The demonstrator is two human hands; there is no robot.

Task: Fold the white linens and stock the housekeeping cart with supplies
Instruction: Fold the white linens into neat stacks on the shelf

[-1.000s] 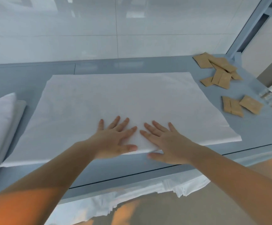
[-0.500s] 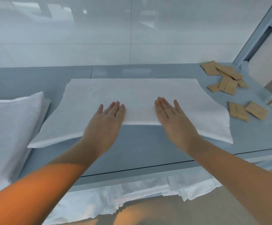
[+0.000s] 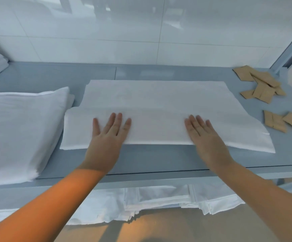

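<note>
Since earlier, both hands slide apart, left hand (image 3: 106, 137) and right hand (image 3: 206, 137) flat, fingers straight, gripping nothing; linen (image 3: 159, 110) looks soft, limp: take corners.

Grey-blue flat cart top (image 3: 159, 159) against a glossy white tiled wall, bearing linens and packets.
A folded white cloth sheet (image 3: 159, 105) lies flat at its middle; a stack of folded white linens (image 3: 19, 130) sits just beside it at the left; small tan paper packets (image 3: 263, 84) lie scattered at the right, apart from the sheet.
</note>
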